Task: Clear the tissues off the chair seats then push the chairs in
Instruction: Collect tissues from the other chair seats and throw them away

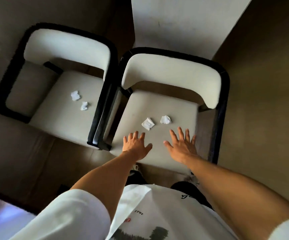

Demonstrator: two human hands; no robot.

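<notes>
I observe both arms extended forward and downward, bare from the short white sleeves to the wrists. The left hand [136, 144] is open, palm down, fingers spread, thumb angled toward the right. The right hand [182, 146] is likewise open, palm down, fingers splayed wider, thumb pointing toward the left. The two hands lie side by side, apart, holding nothing. I cannot confirm contact beneath either palm.

White tissues [148, 124] on cream, black-framed chairs [157, 108].
</notes>
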